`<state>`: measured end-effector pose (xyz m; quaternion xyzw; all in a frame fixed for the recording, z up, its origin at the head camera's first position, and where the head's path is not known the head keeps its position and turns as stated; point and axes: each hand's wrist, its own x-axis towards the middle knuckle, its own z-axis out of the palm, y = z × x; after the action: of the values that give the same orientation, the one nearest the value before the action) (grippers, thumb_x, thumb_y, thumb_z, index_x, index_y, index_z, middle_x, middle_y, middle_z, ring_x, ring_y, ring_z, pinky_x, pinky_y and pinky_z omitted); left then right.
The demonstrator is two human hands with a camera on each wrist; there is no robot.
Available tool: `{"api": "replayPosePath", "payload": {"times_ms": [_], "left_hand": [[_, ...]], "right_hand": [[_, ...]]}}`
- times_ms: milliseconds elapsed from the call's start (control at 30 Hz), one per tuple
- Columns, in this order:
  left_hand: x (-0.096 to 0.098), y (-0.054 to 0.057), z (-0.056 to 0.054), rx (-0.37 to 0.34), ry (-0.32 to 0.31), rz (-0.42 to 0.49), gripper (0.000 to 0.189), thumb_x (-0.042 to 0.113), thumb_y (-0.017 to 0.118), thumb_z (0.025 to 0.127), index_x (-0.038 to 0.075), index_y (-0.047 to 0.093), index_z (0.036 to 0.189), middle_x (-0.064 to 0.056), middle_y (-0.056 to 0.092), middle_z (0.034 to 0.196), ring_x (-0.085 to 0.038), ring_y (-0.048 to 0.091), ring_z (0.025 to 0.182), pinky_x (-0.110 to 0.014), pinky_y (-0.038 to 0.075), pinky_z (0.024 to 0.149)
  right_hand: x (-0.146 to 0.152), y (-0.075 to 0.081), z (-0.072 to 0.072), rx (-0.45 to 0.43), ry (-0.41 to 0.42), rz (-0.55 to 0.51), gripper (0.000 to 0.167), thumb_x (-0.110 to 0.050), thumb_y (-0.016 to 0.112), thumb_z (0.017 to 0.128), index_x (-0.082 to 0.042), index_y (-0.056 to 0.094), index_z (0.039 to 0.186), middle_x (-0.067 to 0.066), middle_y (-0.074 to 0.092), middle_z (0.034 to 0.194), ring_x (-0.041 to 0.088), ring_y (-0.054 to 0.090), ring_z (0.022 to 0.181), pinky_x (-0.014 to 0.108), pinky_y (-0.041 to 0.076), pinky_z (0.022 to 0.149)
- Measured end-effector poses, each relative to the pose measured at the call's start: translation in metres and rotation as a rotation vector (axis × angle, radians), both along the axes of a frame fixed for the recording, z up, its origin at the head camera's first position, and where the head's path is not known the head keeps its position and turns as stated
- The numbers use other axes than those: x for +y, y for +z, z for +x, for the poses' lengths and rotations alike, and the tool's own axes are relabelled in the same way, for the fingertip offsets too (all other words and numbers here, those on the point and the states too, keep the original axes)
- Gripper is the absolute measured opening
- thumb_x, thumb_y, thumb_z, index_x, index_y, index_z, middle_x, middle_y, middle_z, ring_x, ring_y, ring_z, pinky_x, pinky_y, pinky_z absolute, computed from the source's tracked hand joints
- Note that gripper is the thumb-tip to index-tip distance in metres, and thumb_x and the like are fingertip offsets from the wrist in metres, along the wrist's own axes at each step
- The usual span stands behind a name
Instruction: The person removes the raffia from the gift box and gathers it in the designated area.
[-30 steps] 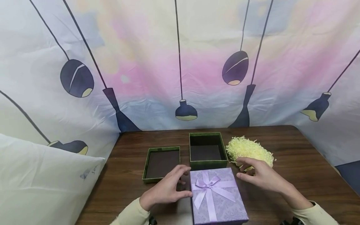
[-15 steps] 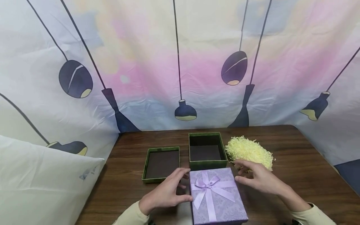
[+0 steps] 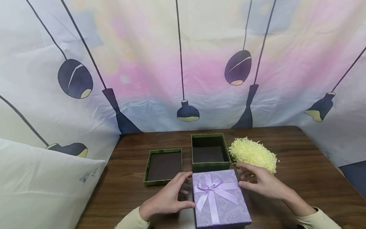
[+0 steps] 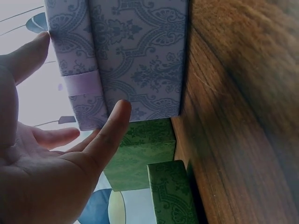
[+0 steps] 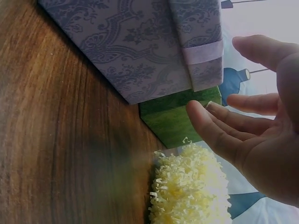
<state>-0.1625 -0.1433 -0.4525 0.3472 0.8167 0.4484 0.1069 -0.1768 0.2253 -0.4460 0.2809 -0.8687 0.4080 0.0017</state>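
Observation:
A lidded purple gift box [image 3: 226,208] with a damask pattern stands at the table's near side, a lilac ribbon bow [image 3: 211,188] on its lid. My left hand [image 3: 168,197] is at its left side, thumb and fingertips right at the lid's edge, fingers loosely bent and spread. On the other side, my right hand [image 3: 268,183] has its thumb tip close to the lid's right edge, fingers spread. The right wrist view shows a gap between this thumb [image 5: 254,49] and the box. Both wrist views show the lid's rim [image 4: 77,65] seated over the box body.
Behind the gift box stands an uncovered green box [image 3: 211,165] with a dark inside. A shallow green lid [image 3: 157,183] lies inside-up to its left. A heap of pale yellow shredded paper [image 3: 253,154] sits at the right. A printed cloth [image 3: 154,111] hangs behind the wooden table [image 3: 297,152].
My right hand has shifted left, its thumb nearer to the gift box's lid. My left hand has barely moved, and the boxes and shredded paper stay where they were.

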Motion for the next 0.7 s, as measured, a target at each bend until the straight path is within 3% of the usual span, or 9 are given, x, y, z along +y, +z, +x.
{"api": "replayPosePath", "payload": {"times_ms": [133,333,700], "left_hand": [[0.000,-0.001,0.002,-0.012,-0.008,0.011,0.088,0.039,0.078,0.082,0.013,0.029,0.150,-0.007,0.040,0.139,-0.027,0.056,0.119,-0.026,0.058,0.089],[0.001,-0.004,0.006,0.008,-0.019,0.034,0.090,0.035,0.080,0.081,0.010,0.028,0.151,-0.007,0.040,0.136,-0.026,0.056,0.117,-0.026,0.058,0.087],[0.002,-0.002,0.006,-0.027,-0.009,0.043,0.089,0.033,0.080,0.081,0.010,0.029,0.150,-0.011,0.043,0.126,-0.026,0.057,0.111,-0.024,0.058,0.087]], "right_hand": [[-0.001,-0.003,0.001,-0.032,0.034,-0.050,0.060,-0.025,0.073,0.088,0.001,0.049,0.136,0.010,0.064,0.112,0.016,0.067,0.094,0.026,0.060,0.076],[-0.002,-0.010,0.003,-0.083,0.095,-0.115,0.061,-0.019,0.073,0.089,0.006,0.045,0.137,0.013,0.062,0.115,0.011,0.067,0.094,0.027,0.061,0.076],[-0.006,-0.017,0.003,-0.089,0.135,-0.161,0.060,-0.014,0.074,0.087,0.002,0.045,0.137,0.013,0.063,0.111,0.009,0.066,0.092,0.029,0.061,0.074]]}}
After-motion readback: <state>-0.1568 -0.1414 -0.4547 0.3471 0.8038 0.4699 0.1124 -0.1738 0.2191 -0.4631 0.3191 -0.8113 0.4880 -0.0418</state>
